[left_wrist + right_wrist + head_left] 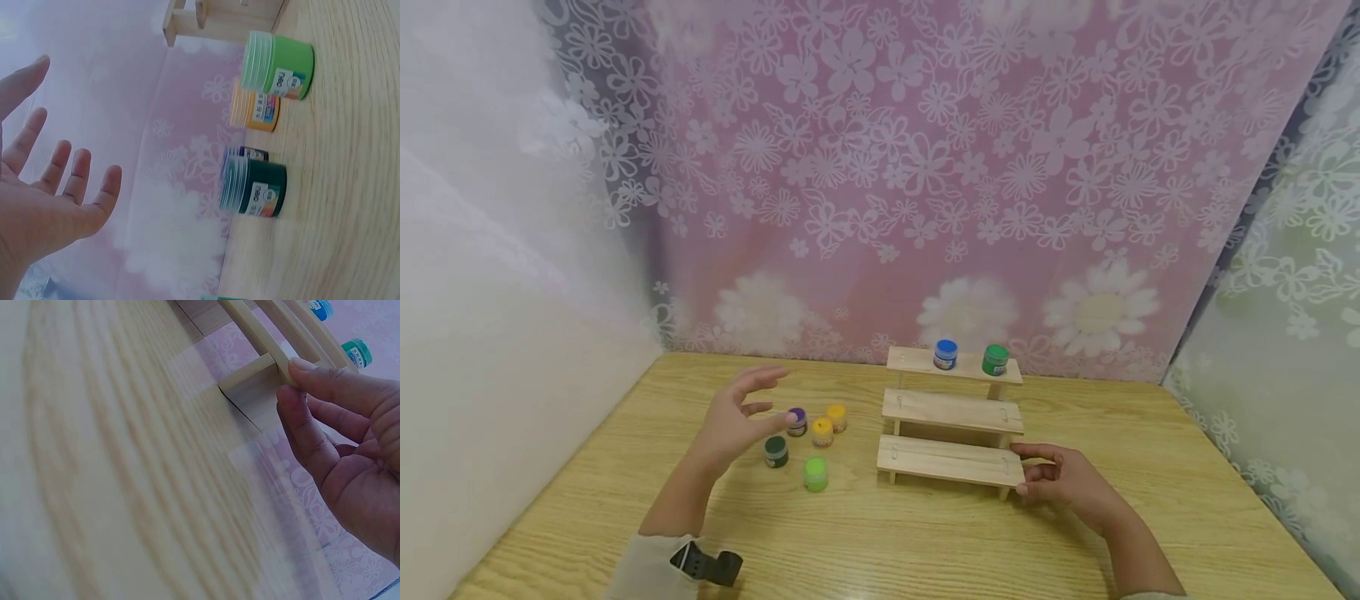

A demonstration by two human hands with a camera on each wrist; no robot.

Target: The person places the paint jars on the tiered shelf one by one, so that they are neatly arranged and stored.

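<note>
Five jars (822,432) left of stand (951,411), two jars (945,355) on top shelf (913,360)

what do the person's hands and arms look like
The left hand and right hand are ungloved. The left side has a pale beige fabric sleeve with a black strap at its cuff; on the right, only a pale sleeve edge shows.
</note>
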